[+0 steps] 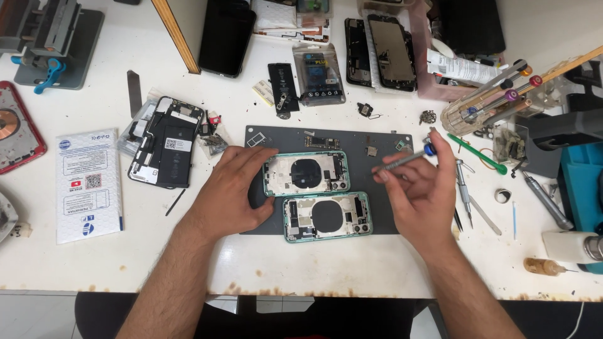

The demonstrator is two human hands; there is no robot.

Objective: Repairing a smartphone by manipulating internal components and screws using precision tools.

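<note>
1. Left hand (229, 188) laid flat on the left end of the upper shell (306, 173), fingers spread along its rim and onto the grey mat (383, 141); pinning rather than clasping, nothing closed in the palm.
2. Right hand (418, 188) raised just right of both shells, fingertips pinched shut on a thin screwdriver (402, 160); blue cap up and right, tip pointing left toward the upper shell, not touching it.
3. Upper shell and lower shell (327, 216): 2 opened mint-green phone housings lying side by side on the mat at the middle of the desk (314, 270), insides up, dark round coil in each.
4. Likely handling: light, stiff at the metal rim, but fragile inside; thin flex strips and small parts near the camera corner probably easy to tear or bend; glass back underneath liable to crack if flexed.
5. Best hold judged to be the outer frame edges, long sides between thumb and fingers; coil and inner boards better left untouched; mat probably stops sliding while pressed.
6. Screwdriver: slim, light, probably slippery; fingertip pinch near the shaft suits fine turning.
7. Nearby: a black opened phone (166, 141) left of the mat, a tool rack (483, 103) to the right, tweezers (468, 194) just beside the right hand.
</note>
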